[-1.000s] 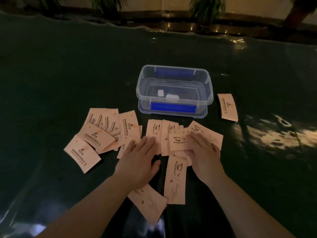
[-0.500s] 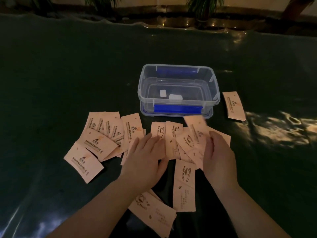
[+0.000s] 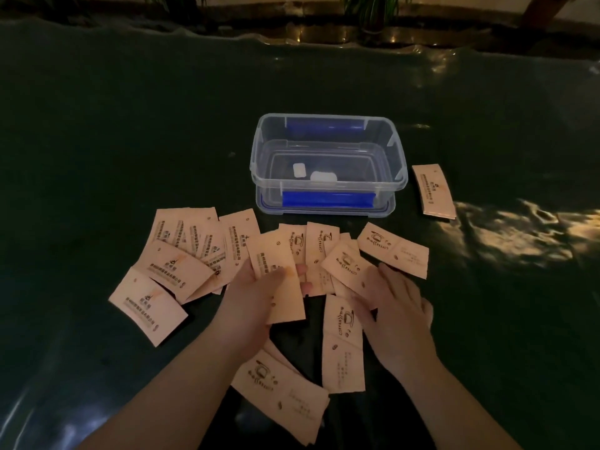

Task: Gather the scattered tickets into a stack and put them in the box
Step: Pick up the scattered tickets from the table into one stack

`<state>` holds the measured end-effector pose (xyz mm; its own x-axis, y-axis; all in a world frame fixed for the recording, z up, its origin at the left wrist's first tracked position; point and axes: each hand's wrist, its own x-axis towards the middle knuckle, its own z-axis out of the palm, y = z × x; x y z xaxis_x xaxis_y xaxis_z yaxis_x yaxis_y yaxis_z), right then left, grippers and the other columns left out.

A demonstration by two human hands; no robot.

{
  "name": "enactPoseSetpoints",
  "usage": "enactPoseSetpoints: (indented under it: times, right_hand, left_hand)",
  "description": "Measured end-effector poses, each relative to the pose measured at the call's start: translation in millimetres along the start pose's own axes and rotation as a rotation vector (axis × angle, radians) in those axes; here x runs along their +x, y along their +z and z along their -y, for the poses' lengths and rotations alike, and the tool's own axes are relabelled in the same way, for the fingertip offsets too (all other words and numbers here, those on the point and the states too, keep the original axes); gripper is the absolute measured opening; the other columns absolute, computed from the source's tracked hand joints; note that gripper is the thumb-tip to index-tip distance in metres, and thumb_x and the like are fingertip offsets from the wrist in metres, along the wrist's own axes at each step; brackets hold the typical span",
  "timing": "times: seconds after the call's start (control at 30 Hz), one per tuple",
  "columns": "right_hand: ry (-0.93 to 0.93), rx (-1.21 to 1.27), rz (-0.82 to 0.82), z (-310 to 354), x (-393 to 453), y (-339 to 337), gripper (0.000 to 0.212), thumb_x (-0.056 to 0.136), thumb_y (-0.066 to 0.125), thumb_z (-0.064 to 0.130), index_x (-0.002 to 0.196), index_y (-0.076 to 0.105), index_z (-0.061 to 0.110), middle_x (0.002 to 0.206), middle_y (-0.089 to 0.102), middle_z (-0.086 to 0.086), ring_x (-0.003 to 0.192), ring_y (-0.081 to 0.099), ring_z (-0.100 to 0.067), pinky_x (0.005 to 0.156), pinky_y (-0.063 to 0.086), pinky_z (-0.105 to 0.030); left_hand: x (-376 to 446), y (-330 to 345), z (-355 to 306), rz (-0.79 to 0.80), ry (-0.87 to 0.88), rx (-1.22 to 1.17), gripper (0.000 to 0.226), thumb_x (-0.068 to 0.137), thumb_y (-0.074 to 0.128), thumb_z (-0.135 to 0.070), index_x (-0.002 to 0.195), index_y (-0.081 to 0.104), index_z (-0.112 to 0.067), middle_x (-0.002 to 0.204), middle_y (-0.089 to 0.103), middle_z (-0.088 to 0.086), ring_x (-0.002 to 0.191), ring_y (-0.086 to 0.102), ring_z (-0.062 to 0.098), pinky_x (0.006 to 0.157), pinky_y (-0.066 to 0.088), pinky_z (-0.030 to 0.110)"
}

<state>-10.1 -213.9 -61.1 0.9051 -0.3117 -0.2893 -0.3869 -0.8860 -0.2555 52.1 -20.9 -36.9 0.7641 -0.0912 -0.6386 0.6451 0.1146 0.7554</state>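
Note:
Several pale pink tickets lie scattered on a dark green sheet [image 3: 97, 131]. One overlapping cluster [image 3: 181, 251] lies to the left, another [image 3: 344, 261] sits in front of the box. My left hand [image 3: 256, 303] holds one ticket [image 3: 279, 277] upright, thumb across its face. My right hand [image 3: 396, 310] lies flat with its fingers on the middle tickets. A long ticket [image 3: 342, 345] lies between my hands, another [image 3: 282, 394] under my left wrist. One ticket [image 3: 433, 191] lies alone right of the clear plastic box [image 3: 397, 164], which has blue clips.
Two small white items [image 3: 313, 173] lie inside the box. The sheet is wrinkled and glossy, with light glare at right [image 3: 519, 235]. Potted plants [image 3: 373, 8] and a ledge run along the far edge.
My left hand, flat on the tickets before, has picked one up and now holds it. My right hand has set down the ticket it had lifted and rests on the middle cluster.

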Motion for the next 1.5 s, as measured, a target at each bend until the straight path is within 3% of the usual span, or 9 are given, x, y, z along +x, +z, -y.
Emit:
enactPoseSetpoints:
  times: [0.2,0.33,0.47,0.63,0.73,0.87,0.97,1.23,1.5]
  right_hand:
    - [-0.127,-0.105,-0.122,-4,6,-12,0.029,0.099,0.053,0.032,0.124,0.063,0.021,0.124,0.068,-0.003,0.108,0.063,-0.018,0.095,0.050,-0.038]
    - [0.234,0.615,-0.215,8,-3,-28,0.024,0.104,0.047,0.026,0.123,0.060,0.020,0.090,0.059,0.014,0.074,0.062,-0.004,0.063,0.052,-0.024]
    - [0.471,1.191,0.150,42,-20,-46,0.012,0.101,0.054,0.030,0.108,0.063,0.033,0.098,0.068,0.007,0.083,0.070,-0.011,0.071,0.061,-0.035]
    - [0.343,1.066,0.216,56,-30,-34,0.011,0.101,0.053,0.038,0.096,0.063,0.040,0.100,0.064,0.014,0.080,0.066,-0.007,0.062,0.051,-0.023]
    - [0.349,0.721,0.004,42,-37,-14,0.021,0.097,0.054,0.044,0.116,0.057,0.036,0.123,0.058,0.008,0.103,0.058,-0.006,0.087,0.052,-0.029]
    - [0.220,0.063,0.191,41,-63,13,0.079,0.088,0.051,0.067,0.152,0.021,0.030,0.153,0.022,0.001,0.140,0.024,-0.022,0.113,0.029,-0.042]
    - [0.103,0.028,0.113,39,-68,16,0.066,0.096,0.044,0.055,0.152,0.022,0.028,0.155,0.026,0.002,0.139,0.026,-0.017,0.111,0.031,-0.035]
    - [0.361,0.653,-0.027,30,-57,-23,0.011,0.103,0.047,0.030,0.098,0.052,0.038,0.104,0.058,0.015,0.086,0.062,-0.007,0.064,0.054,-0.021]
    - [0.391,1.118,0.216,62,-38,-28,0.012,0.101,0.053,0.035,0.100,0.065,0.038,0.101,0.067,0.010,0.081,0.070,-0.008,0.067,0.060,-0.029]
  left_hand:
    - [-4,-2,-1,-0.007,-0.021,-0.005,0.032,0.101,0.060,-0.009,0.129,0.062,-0.026,0.088,0.084,-0.006,0.079,0.081,0.013,0.079,0.059,0.040]
    - [-4,3,0,0.028,-0.018,0.008,0.026,0.101,0.060,-0.012,0.119,0.064,-0.031,0.082,0.083,-0.011,0.071,0.080,0.007,0.079,0.058,0.039]
    - [-9,14,4,0.097,-0.011,0.054,0.021,0.101,0.061,-0.021,0.114,0.064,-0.038,0.093,0.083,-0.011,0.085,0.081,0.012,0.089,0.058,0.045]
    - [-12,19,10,0.166,0.029,0.160,0.037,0.096,0.068,-0.019,0.128,0.064,-0.036,0.120,0.079,-0.007,0.110,0.076,0.018,0.099,0.057,0.054]
    - [-5,11,7,0.080,0.003,0.034,0.034,0.098,0.064,-0.011,0.124,0.066,-0.033,0.113,0.081,-0.003,0.108,0.076,0.022,0.098,0.057,0.054]
    - [2,-1,3,0.025,-0.005,-0.015,0.038,0.098,0.063,-0.008,0.129,0.064,-0.029,0.117,0.080,0.002,0.111,0.075,0.027,0.099,0.056,0.056]
    - [3,-4,3,0.008,0.002,0.021,0.038,0.097,0.064,-0.009,0.129,0.065,-0.030,0.125,0.076,0.005,0.116,0.072,0.030,0.103,0.053,0.059]
    - [1,3,5,-0.009,-0.017,0.106,0.050,0.076,0.071,-0.034,0.123,0.062,-0.045,0.129,0.073,-0.003,0.119,0.069,0.029,0.104,0.051,0.059]
    - [-12,15,8,0.231,-0.010,0.174,0.035,0.093,0.071,-0.021,0.126,0.069,-0.032,0.118,0.080,-0.002,0.110,0.076,0.023,0.100,0.055,0.056]
